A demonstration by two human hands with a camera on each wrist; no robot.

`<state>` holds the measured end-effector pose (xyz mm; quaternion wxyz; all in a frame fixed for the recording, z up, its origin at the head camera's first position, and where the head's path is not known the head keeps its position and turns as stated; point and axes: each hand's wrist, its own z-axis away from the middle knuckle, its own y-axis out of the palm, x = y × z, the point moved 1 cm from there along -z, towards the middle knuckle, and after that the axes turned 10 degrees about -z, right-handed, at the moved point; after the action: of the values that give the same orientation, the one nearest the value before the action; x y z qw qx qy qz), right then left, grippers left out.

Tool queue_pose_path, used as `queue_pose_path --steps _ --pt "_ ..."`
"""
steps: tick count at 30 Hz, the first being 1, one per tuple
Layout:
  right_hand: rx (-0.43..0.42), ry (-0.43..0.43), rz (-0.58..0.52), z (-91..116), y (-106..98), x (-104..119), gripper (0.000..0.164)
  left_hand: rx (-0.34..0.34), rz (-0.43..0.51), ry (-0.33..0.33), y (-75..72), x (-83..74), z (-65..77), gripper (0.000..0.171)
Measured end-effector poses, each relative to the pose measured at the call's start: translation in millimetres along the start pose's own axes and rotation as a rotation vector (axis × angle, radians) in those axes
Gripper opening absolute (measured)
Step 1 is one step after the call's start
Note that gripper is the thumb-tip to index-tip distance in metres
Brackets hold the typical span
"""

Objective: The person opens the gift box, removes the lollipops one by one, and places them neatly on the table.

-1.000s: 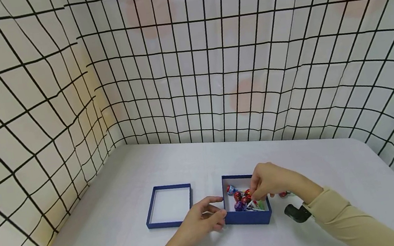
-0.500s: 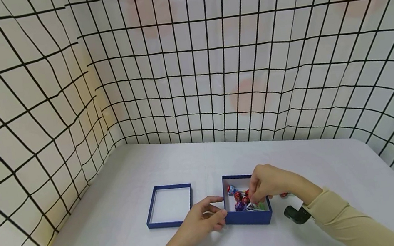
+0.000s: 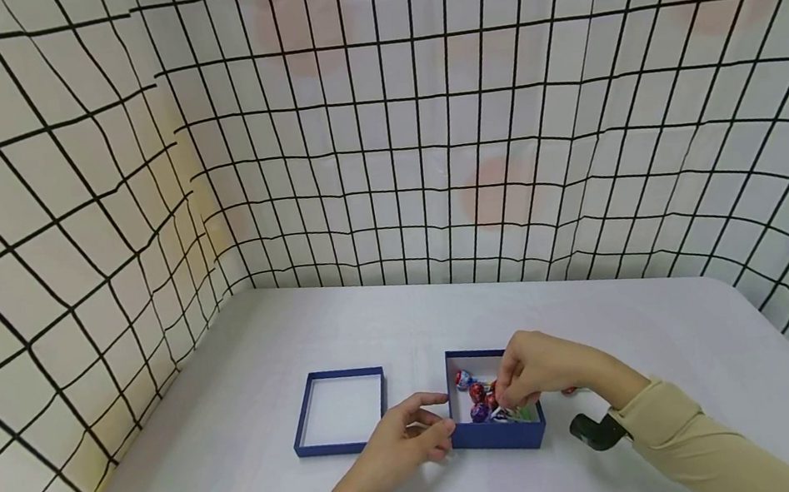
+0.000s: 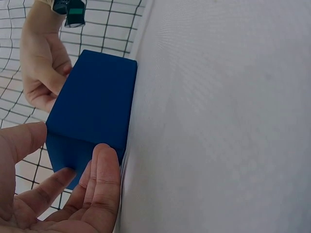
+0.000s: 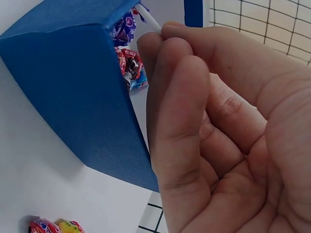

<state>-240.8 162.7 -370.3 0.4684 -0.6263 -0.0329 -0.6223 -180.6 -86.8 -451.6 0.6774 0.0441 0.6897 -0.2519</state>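
A blue box point(image 3: 497, 435) with a white inside stands on the table, several wrapped lollipops point(image 3: 479, 412) lying in it. My right hand point(image 3: 543, 360) reaches over the box's right side. Between its thumb and forefinger it pinches the white stick of a lollipop point(image 5: 149, 18); purple and red wrappers show beside the stick in the right wrist view. My left hand point(image 3: 410, 437) is at the box's left side, fingers loosely spread, with fingertips against the blue wall in the left wrist view.
A shallow blue lid point(image 3: 342, 409), white inside up, lies left of the box. More wrapped lollipops point(image 5: 43, 226) lie on the table right of the box, mostly behind the right wrist in the head view. Black netting point(image 3: 389, 154) stands along the table's back and sides.
My right hand has moved slightly left and down inside the box with the lollipop stick. The left hand, box and lid have stayed in place.
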Motion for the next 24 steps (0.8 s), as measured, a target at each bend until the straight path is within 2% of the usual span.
queue_pose_path --steps 12,24 --pt "-0.024 0.012 -0.065 2 -2 -6 0.007 -0.014 0.002 0.01 0.9 -2.7 1.3 0.047" --pt "-0.063 0.0 -0.082 9 -12 -13 0.011 0.006 0.005 0.0 -0.5 -0.6 1.0 0.048"
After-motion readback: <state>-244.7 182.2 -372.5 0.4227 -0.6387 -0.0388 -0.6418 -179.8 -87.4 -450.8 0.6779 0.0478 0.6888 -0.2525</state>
